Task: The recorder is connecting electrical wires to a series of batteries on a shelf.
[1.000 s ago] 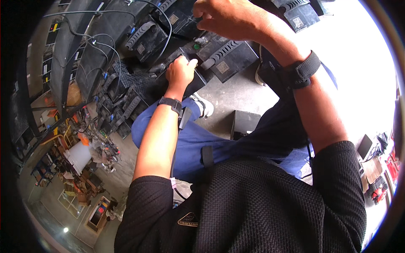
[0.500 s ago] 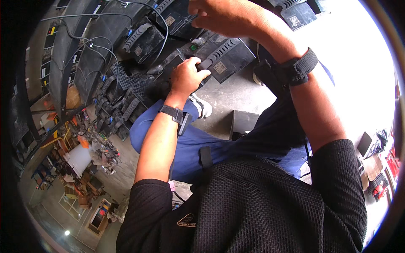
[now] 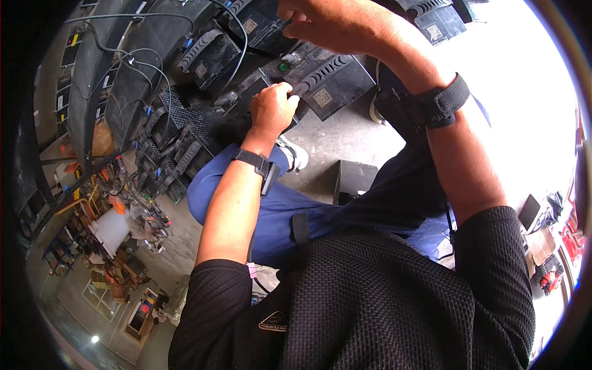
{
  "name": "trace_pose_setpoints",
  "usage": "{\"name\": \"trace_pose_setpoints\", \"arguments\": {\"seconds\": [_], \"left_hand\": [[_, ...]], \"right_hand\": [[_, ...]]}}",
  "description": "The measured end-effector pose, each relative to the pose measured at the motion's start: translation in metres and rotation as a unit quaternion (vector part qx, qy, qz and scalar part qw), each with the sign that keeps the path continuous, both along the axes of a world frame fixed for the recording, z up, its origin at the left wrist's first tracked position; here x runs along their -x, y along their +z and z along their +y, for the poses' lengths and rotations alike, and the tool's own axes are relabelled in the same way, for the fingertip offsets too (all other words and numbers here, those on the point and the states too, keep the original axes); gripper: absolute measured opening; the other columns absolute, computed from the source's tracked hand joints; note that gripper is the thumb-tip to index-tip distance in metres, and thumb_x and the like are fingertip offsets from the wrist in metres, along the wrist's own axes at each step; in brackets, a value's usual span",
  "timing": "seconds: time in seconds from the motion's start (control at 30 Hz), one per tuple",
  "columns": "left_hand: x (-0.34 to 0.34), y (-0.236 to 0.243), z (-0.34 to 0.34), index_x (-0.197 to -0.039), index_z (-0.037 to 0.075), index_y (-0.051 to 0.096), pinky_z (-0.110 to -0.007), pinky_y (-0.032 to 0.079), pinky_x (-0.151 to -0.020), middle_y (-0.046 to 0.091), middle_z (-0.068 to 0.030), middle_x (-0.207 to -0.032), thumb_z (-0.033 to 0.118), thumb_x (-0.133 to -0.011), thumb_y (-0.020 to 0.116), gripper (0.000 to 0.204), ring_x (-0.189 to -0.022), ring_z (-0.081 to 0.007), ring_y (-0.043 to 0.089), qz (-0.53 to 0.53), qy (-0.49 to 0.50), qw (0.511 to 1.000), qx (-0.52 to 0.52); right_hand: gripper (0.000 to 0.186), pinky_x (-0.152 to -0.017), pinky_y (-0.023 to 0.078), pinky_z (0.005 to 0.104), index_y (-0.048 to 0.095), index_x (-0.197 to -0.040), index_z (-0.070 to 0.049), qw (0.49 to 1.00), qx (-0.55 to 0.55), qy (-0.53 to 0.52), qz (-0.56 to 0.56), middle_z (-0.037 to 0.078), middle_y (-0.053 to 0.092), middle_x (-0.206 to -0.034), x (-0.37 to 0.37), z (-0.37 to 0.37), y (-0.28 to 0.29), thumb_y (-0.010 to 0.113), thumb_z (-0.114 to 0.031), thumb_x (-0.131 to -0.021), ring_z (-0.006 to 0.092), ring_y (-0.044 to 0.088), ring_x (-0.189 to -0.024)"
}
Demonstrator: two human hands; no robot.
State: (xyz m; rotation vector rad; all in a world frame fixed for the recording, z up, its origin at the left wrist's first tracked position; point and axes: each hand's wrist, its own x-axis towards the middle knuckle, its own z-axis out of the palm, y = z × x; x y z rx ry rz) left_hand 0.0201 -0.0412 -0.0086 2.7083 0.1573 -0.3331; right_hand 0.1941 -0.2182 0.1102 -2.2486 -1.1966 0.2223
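A black battery-like case with a ridged carrying handle and a square code label lies in front of me. My left hand is at its left end, fingers curled and thumb drawn in beside the handle's lower end; what they grip is hidden. Above the case is my right hand, near the upper edge of the picture, its fingers bent and pinched together. Its fingertips are partly cut off, and I cannot see what is in them. A green round part shows between the hands.
Similar black cases with handles stand around, one at the left and one at the upper right. Grey cables loop over long dark panels at the left. A black box sits on the floor between my legs.
My left thumb has drawn in toward the fingers at the case. My right hand has barely moved, shifting slightly to the right. The cases stay in place.
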Motion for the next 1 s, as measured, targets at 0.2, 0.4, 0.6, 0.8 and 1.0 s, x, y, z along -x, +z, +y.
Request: {"name": "trace_pose_setpoints", "arguments": {"seconds": [0.2,0.4,0.6,0.8,1.0], "left_hand": [[-0.002,-0.002,-0.001,-0.100,0.007,0.072,-0.047,0.053,-0.078,0.071,-0.0175,-0.099,0.027,-0.079,0.076,0.030,-0.092,-0.0382,0.068,0.028,-0.001,0.999,-0.019],[-0.006,-0.002,-0.006,-0.098,0.010,0.073,-0.047,0.053,-0.077,0.071,-0.0171,-0.097,0.029,-0.078,0.078,0.028,-0.090,-0.0384,0.068,0.033,0.019,0.998,-0.051],[-0.006,0.001,-0.007,-0.086,0.010,0.073,-0.047,0.053,-0.072,0.071,-0.0168,-0.086,0.033,-0.078,0.077,0.025,-0.083,-0.0387,0.068,0.078,0.022,0.995,-0.059],[-0.005,-0.004,-0.010,-0.079,0.004,0.069,-0.048,0.054,-0.074,0.070,-0.0189,-0.080,0.028,-0.081,0.073,0.024,-0.080,-0.0404,0.068,0.079,0.046,0.996,-0.002],[0.010,-0.010,-0.016,-0.073,-0.002,0.059,-0.030,0.042,-0.041,0.061,-0.0095,-0.057,0.010,-0.084,0.062,0.017,-0.044,-0.0140,0.056,0.185,0.222,0.893,0.346]], "right_hand": [[0.019,-0.064,0.054,0.0472,0.064,-0.087,-0.002,1.000,0.004,0.001,-0.003,0.020,0.066,-0.074,0.001,0.000,0.000,0.066,-0.020,-0.082,0.0394,0.067,-0.073],[0.018,-0.065,0.054,0.0475,0.063,-0.086,-0.002,1.000,0.012,0.004,-0.002,0.020,0.065,-0.073,0.000,-0.002,0.001,0.066,-0.019,-0.082,0.0395,0.067,-0.074],[0.018,-0.066,0.054,0.0477,0.064,-0.086,-0.001,1.000,0.014,-0.007,0.015,0.020,0.066,-0.074,0.003,0.001,0.002,0.066,-0.019,-0.081,0.0399,0.068,-0.076],[0.018,-0.064,0.055,0.0469,0.064,-0.085,-0.002,1.000,0.012,-0.015,0.014,0.020,0.066,-0.072,0.003,0.000,0.003,0.066,-0.019,-0.081,0.0393,0.068,-0.074],[0.017,-0.062,0.055,0.0459,0.064,-0.084,-0.002,1.000,0.020,0.002,-0.017,0.019,0.066,-0.071,0.003,0.003,0.001,0.065,-0.018,-0.081,0.0378,0.069,-0.072]]}}
